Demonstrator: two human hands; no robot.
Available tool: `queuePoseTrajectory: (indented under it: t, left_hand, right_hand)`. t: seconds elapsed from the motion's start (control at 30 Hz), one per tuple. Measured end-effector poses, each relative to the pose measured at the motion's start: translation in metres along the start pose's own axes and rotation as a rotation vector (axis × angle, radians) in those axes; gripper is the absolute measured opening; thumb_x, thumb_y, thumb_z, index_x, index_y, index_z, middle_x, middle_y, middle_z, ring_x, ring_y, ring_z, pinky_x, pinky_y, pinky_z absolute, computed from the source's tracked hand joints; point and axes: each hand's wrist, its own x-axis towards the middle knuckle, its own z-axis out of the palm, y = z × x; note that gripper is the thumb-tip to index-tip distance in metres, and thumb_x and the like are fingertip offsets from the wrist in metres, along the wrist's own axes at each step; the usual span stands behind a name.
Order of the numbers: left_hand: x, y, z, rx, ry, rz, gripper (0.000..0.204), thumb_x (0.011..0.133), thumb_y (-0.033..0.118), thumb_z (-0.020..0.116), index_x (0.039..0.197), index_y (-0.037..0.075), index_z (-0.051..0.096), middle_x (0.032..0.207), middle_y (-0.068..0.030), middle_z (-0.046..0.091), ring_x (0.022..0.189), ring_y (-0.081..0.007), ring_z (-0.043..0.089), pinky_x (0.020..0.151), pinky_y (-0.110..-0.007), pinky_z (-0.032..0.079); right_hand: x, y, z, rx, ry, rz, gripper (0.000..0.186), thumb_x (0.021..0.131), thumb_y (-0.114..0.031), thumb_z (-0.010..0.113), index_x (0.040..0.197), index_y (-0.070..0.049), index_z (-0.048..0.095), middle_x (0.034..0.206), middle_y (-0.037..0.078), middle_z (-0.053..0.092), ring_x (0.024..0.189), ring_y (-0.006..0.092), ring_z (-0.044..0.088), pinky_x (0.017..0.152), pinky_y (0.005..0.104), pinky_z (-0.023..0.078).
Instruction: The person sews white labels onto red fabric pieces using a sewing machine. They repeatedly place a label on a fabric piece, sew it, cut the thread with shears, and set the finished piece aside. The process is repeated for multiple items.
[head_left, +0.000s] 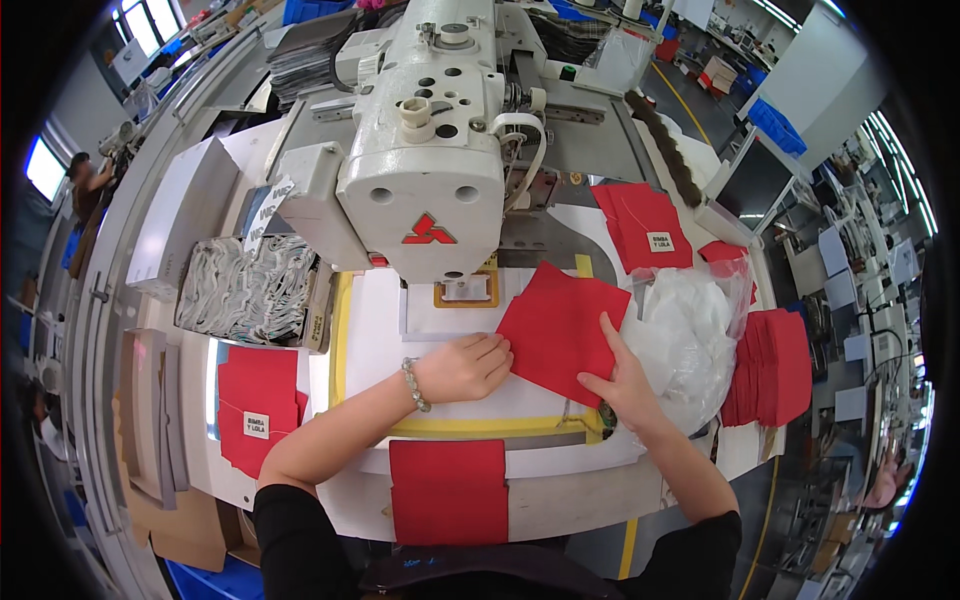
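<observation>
My left hand (472, 368), with a beaded bracelet at the wrist, has its fingers curled at the left edge of a red fabric piece (555, 330). My right hand (617, 372) grips the same piece at its right side, thumb near the lower edge. The fabric is over the white work plate (380, 370) bordered by yellow tape, beside a small frame with a gold-coloured rim (465, 291) under the white sewing machine head (420, 170). Another red piece (450, 490) lies at the front edge, below my hands.
Red pieces with white labels lie at left (250, 390) and back right (625, 215). At right are crumpled white material in plastic (680, 335) and a red stack (775, 365). A box of white strips (240, 280) stands left. A person (85, 180) works at far left.
</observation>
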Motion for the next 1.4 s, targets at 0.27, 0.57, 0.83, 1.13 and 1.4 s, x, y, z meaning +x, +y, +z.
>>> queuePoseTrajectory:
  t: [0.27,0.57,0.83,1.13,1.4]
  left_hand:
    - [-0.013,-0.024,-0.008,0.063,0.005,0.059,0.021,0.076,0.009,0.063,0.093,0.000,0.068,0.101,-0.0138,0.070,0.095,-0.0230,0.070,0.079,-0.031,0.059]
    - [-0.026,-0.033,-0.014,0.086,-0.016,0.120,0.016,0.076,0.009,0.063,0.088,0.000,0.068,0.098,-0.0138,0.070,0.092,-0.0230,0.070,0.079,-0.032,0.059]
    - [-0.036,-0.038,-0.013,0.186,-0.047,0.028,0.018,0.073,0.007,0.062,0.089,-0.002,0.067,0.097,-0.0149,0.069,0.091,-0.0241,0.070,0.077,-0.031,0.058]
    - [-0.065,-0.036,-0.026,0.307,-0.094,-0.161,0.022,0.071,0.008,0.063,0.089,-0.004,0.066,0.096,-0.0170,0.068,0.083,-0.0232,0.069,0.066,-0.029,0.056]
    - [-0.067,-0.037,-0.027,0.263,-0.114,-0.298,0.026,0.074,0.014,0.071,0.095,0.000,0.067,0.101,-0.0133,0.069,0.087,-0.0218,0.069,0.075,-0.033,0.056]
  right_hand:
    - [0.010,-0.011,0.011,0.122,-0.037,0.098,0.095,0.081,0.006,0.068,0.154,-0.001,0.008,0.144,0.015,0.043,0.114,0.0155,0.056,0.092,0.0261,0.048]
    - [0.001,-0.014,0.020,0.185,-0.094,0.151,0.101,0.081,0.010,0.066,0.155,-0.006,-0.001,0.153,0.015,0.027,0.098,0.0163,0.063,0.072,0.0285,0.058]
    - [0.040,-0.017,0.018,-0.003,-0.025,-0.039,0.089,0.079,0.013,0.062,0.154,-0.011,0.020,0.160,0.015,0.017,0.096,0.0138,0.063,0.073,0.0247,0.054]
    - [0.067,-0.012,0.036,-0.615,-0.265,-0.541,0.044,0.083,0.008,0.054,0.123,-0.009,0.062,0.140,0.014,0.051,0.119,0.0330,0.056,0.094,0.0347,0.050]
    - [0.098,0.007,0.044,-0.812,-0.126,-0.731,0.032,0.082,-0.005,0.066,0.114,-0.012,0.066,0.134,0.006,0.057,0.117,0.0325,0.057,0.095,0.0381,0.051]
